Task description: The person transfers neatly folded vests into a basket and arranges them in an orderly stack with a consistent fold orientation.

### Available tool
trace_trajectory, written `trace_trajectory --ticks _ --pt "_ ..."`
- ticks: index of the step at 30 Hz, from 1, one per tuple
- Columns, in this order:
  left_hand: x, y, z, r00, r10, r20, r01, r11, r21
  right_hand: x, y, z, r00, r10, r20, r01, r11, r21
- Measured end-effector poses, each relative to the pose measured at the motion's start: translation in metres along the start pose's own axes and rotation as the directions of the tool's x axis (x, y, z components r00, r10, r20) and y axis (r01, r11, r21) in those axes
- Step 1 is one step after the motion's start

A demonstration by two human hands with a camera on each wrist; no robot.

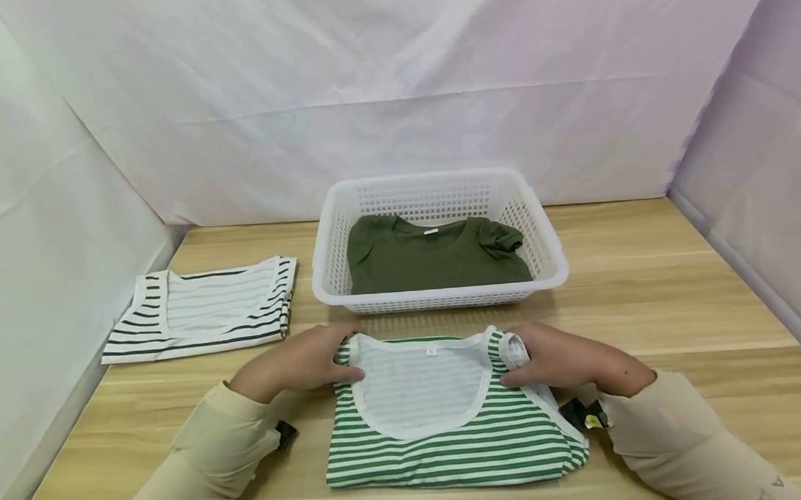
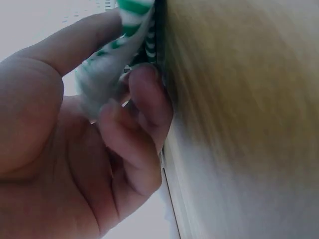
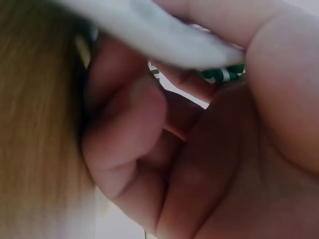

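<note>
A green-and-white striped tank top (image 1: 447, 454) with a wide white-trimmed neckline lies folded on the table in front of me. At its left shoulder, my left hand (image 1: 312, 362) pinches the fabric, thumb on top and the other fingers beneath. My right hand (image 1: 556, 356) grips the opposite shoulder near the white armhole trim in the same way. The left wrist view shows striped cloth (image 2: 133, 20) between thumb and curled fingers (image 2: 132, 139). In the right wrist view, white trim (image 3: 164, 37) crosses above the curled fingers (image 3: 124, 124).
Just beyond the tank top stands a white perforated basket (image 1: 442, 301) holding a dark green shirt (image 1: 434, 260). A folded black-and-white striped garment (image 1: 204, 316) lies at the left on the wooden table (image 1: 653, 285). White sheets (image 1: 395, 96) hang behind and at both sides.
</note>
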State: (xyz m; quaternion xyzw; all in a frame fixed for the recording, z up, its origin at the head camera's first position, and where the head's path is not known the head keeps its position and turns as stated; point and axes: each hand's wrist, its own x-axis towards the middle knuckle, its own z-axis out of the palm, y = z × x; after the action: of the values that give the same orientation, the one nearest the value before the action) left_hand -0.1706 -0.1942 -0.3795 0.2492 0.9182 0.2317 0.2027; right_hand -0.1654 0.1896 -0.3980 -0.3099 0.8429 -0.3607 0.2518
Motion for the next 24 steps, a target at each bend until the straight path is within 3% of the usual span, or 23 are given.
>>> trace_trajectory --ticks 4,13,19,24 --pt "0.002 -0.002 -0.001 1.000 0.016 -0.006 -0.016 1.000 -0.007 -0.001 0.002 0.000 1.000 -0.014 0.008 0.014 1.000 0.027" --pt "0.006 -0.008 -0.004 0.989 0.138 -0.060 -0.144 0.982 -0.123 -0.003 0.010 -0.007 0.999 -0.033 0.003 0.033 0.997 0.076" --pt "0.008 -0.006 -0.005 0.983 0.181 -0.044 -0.186 0.970 -0.157 -0.003 0.012 -0.009 1.000 -0.028 0.000 0.028 0.997 0.067" --pt "0.005 -0.006 -0.004 0.985 0.174 0.009 -0.169 0.968 -0.183 -0.002 0.012 -0.009 1.000 -0.021 0.008 0.021 0.997 0.072"
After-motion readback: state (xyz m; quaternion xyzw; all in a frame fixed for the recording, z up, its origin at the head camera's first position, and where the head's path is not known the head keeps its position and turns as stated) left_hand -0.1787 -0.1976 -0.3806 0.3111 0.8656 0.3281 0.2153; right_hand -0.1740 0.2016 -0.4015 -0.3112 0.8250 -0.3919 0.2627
